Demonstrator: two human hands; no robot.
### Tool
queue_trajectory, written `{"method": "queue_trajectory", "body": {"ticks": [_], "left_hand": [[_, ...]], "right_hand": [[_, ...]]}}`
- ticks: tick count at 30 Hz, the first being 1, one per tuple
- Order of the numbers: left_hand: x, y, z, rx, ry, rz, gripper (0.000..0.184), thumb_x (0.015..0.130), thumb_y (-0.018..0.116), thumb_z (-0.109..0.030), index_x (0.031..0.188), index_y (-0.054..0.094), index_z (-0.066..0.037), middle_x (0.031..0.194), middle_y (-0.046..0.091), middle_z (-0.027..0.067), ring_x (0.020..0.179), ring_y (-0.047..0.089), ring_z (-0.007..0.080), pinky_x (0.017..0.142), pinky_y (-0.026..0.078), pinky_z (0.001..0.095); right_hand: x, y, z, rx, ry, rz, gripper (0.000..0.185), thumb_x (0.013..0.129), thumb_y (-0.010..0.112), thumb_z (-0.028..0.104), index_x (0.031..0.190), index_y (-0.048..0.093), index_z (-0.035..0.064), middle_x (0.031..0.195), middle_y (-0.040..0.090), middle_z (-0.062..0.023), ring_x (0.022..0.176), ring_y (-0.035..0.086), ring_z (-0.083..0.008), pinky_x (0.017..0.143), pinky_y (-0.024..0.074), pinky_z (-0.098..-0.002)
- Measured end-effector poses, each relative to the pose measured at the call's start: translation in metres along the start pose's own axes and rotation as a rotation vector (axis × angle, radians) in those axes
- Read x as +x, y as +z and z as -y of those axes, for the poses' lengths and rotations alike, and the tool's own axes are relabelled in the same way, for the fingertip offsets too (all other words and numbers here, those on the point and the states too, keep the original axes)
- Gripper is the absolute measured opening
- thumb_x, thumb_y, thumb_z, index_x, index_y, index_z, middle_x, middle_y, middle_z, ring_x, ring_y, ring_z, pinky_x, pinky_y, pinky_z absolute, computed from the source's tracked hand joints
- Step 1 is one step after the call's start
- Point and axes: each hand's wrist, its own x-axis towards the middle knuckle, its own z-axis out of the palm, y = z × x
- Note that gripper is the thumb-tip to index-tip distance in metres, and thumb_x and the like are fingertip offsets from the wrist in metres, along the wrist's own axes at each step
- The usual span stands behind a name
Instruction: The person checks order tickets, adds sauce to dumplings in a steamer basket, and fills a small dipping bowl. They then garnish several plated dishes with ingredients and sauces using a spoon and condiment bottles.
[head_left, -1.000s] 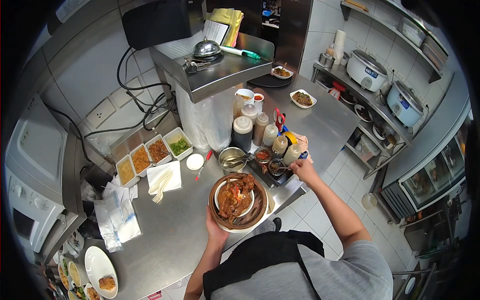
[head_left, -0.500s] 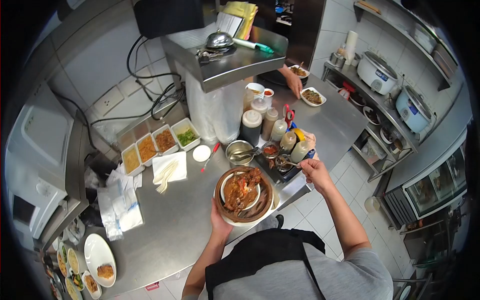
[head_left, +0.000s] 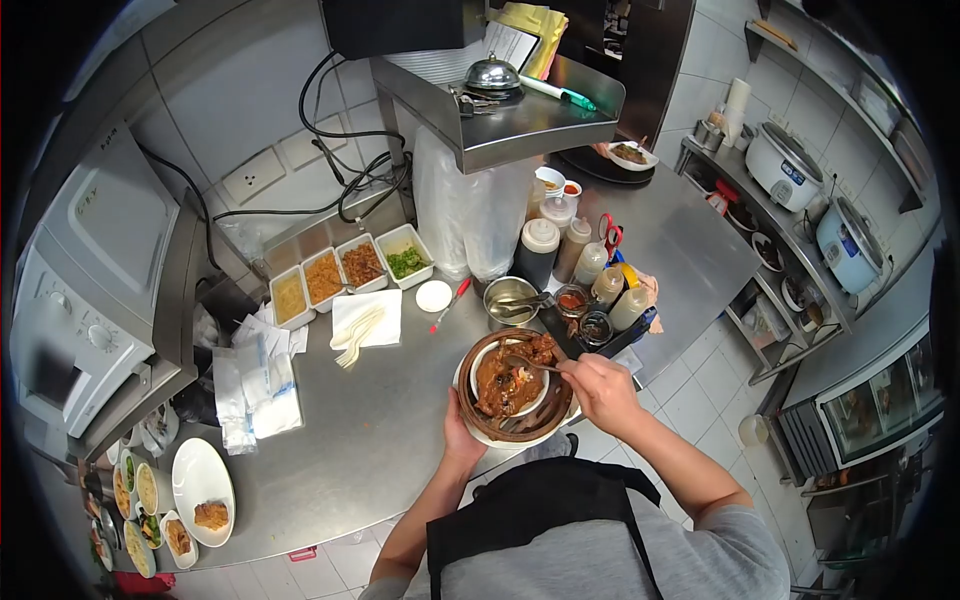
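Note:
My left hand (head_left: 462,432) grips the left side of a brown round vessel (head_left: 470,405) that rests on a white plate (head_left: 492,440). A white bowl (head_left: 483,362) sits inside it, filled with meat in brown sauce (head_left: 508,388). My right hand (head_left: 600,395) is closed on the handle of a spoon (head_left: 520,361), whose head is over the meat at the bowl's top. Just beyond are a jar of dark sauce (head_left: 595,327), a jar of red sauce (head_left: 572,300) and a steel pot with utensils (head_left: 508,300).
Squeeze bottles (head_left: 592,264) and red-handled scissors (head_left: 611,232) stand behind the jars. White topping tubs (head_left: 325,277) line the back left, near napkins with pale cutlery (head_left: 365,325). Plated food (head_left: 203,500) is at lower left. Another person's hand is partly visible beside a white dish (head_left: 632,155).
My right hand has brought the spoon from the dark sauce jar left to the bowl. The other person's hand and a white dish have moved back from the right counter.

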Motion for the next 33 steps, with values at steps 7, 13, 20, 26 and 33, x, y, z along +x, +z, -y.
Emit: {"method": "queue_trajectory", "body": {"ticks": [7, 13, 20, 26, 33], "left_hand": [[0.002, -0.005, -0.003, -0.027, 0.004, 0.008, 0.056, 0.096, 0.027, -0.048, 0.135, 0.036, -0.009, 0.138, 0.04, 0.0128, 0.127, 0.038, 0.0304, 0.106, 0.03, 0.0466], [-0.001, -0.006, -0.009, 0.009, 0.039, -0.006, 0.055, 0.096, 0.027, -0.047, 0.135, 0.037, -0.008, 0.137, 0.041, 0.0121, 0.126, 0.039, 0.0303, 0.106, 0.03, 0.0467], [-0.006, -0.011, -0.019, -0.036, 0.082, 0.0, 0.056, 0.096, 0.028, -0.046, 0.137, 0.033, -0.008, 0.138, 0.038, 0.0135, 0.127, 0.038, 0.0308, 0.106, 0.03, 0.0474], [-0.031, -0.018, -0.031, -0.017, 0.202, -0.099, 0.06, 0.095, 0.033, -0.047, 0.139, 0.026, -0.008, 0.138, 0.035, 0.0154, 0.126, 0.037, 0.0308, 0.106, 0.031, 0.0476], [-0.052, -0.024, -0.042, -0.324, 0.227, -0.165, 0.056, 0.096, 0.031, -0.048, 0.134, 0.038, -0.008, 0.131, 0.048, 0.0119, 0.117, 0.05, 0.0242, 0.1, 0.04, 0.0418]], "right_hand": [[-0.005, -0.007, -0.017, 0.085, 0.219, -0.142, 0.008, 0.081, 0.059, 0.005, 0.088, 0.059, 0.0014, 0.075, 0.058, -0.0143, 0.067, 0.058, -0.0322, 0.058, 0.0467, -0.0381], [-0.018, -0.027, -0.083, -0.415, 0.582, -0.022, 0.016, 0.084, 0.058, 0.019, 0.083, 0.062, 0.0035, 0.076, 0.06, -0.0176, 0.072, 0.06, -0.0336, 0.063, 0.0486, -0.0414], [0.031, -0.018, -0.102, -0.468, 0.365, 0.026, 0.025, 0.079, 0.064, 0.026, 0.089, 0.062, 0.0031, 0.088, 0.061, -0.0146, 0.085, 0.058, -0.0329, 0.071, 0.0475, -0.0432], [0.103, -0.002, -0.199, -0.165, 0.494, 0.226, 0.075, 0.063, 0.077, 0.037, 0.122, 0.05, -0.0006, 0.114, 0.059, -0.0199, 0.108, 0.056, -0.0314, 0.092, 0.0429, -0.0381], [0.109, 0.02, -0.27, -0.197, 0.406, 0.261, 0.057, 0.059, 0.075, 0.023, 0.107, 0.058, -0.0031, 0.101, 0.062, -0.0166, 0.093, 0.06, -0.0272, 0.08, 0.0469, -0.0371]]}}
